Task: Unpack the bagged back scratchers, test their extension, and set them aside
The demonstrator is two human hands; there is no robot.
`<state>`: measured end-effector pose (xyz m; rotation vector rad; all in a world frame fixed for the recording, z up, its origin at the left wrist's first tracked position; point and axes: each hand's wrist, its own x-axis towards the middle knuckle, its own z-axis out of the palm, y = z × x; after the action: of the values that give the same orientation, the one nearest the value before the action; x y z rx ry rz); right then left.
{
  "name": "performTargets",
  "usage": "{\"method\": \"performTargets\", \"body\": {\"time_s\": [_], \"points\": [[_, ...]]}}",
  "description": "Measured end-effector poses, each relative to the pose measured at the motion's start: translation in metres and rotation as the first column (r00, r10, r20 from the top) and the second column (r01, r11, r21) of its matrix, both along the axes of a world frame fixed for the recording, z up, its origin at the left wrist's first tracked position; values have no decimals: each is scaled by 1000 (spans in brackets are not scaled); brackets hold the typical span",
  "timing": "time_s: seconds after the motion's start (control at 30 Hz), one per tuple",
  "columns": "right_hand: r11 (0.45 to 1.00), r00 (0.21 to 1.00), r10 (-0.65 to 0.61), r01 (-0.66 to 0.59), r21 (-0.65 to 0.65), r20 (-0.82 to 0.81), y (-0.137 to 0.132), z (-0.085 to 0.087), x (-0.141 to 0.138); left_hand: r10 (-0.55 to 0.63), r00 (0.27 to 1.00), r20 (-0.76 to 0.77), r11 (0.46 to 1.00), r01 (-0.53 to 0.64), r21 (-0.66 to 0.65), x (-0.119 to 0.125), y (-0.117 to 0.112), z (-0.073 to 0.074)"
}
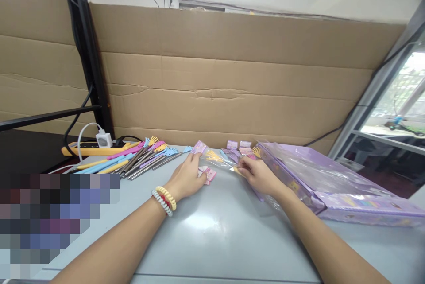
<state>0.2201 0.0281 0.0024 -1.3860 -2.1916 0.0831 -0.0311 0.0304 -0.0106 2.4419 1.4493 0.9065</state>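
Between my hands lies a yellow back scratcher inside a clear plastic bag with a purple header card. My left hand grips the bag's header end, its fingers partly hidden. My right hand is closed in a pinch on the bagged scratcher's other end. Below my left fingertips lies a small pink card. Behind my right hand, more back scratchers in purple and pink lie by several header cards.
A pile of loose back scratchers spreads across the table at left, near a yellow power strip. A purple display box with clear film stands at right. Cardboard walls the back. Part of the left side is blurred out.
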Motion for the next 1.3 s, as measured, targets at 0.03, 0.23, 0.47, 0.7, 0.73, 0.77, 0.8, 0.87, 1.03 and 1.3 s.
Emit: {"method": "performTargets", "body": {"time_s": [0.03,0.23,0.47,0.7,0.73,0.77,0.8,0.87,1.03,1.3], "points": [[1000,1000,-2,2,0,1,0,0,0,18,1000,6,1000,-18,0,0,0,0],[1000,1000,0,0,21,-25,0,0,0,24,999,21,1000,-24,7,0,0,1],[998,997,63,-62,16,-44,-8,3,-8,33,999,12,999,-33,-22,1,-1,2],[990,987,141,-139,32,-73,-12,5,-9,13,1000,18,1000,-13,-26,1,-2,4],[989,987,145,-144,29,-70,-12,5,-9,11,1000,16,1000,-10,-25,1,-2,4],[989,987,147,-145,26,-66,-13,6,-9,10,1000,11,1000,-10,-27,1,-3,4],[989,988,145,-143,27,-61,-13,6,-10,13,1000,6,1000,-12,-29,1,-3,4],[991,991,129,-128,38,-42,-14,6,-11,43,999,16,999,-43,-6,2,-3,4],[995,997,72,-70,75,-22,-9,3,-9,265,958,105,941,-281,188,2,1,4],[996,998,43,-46,79,37,-8,0,-11,298,953,-62,916,-267,299,2,-3,4]]}}
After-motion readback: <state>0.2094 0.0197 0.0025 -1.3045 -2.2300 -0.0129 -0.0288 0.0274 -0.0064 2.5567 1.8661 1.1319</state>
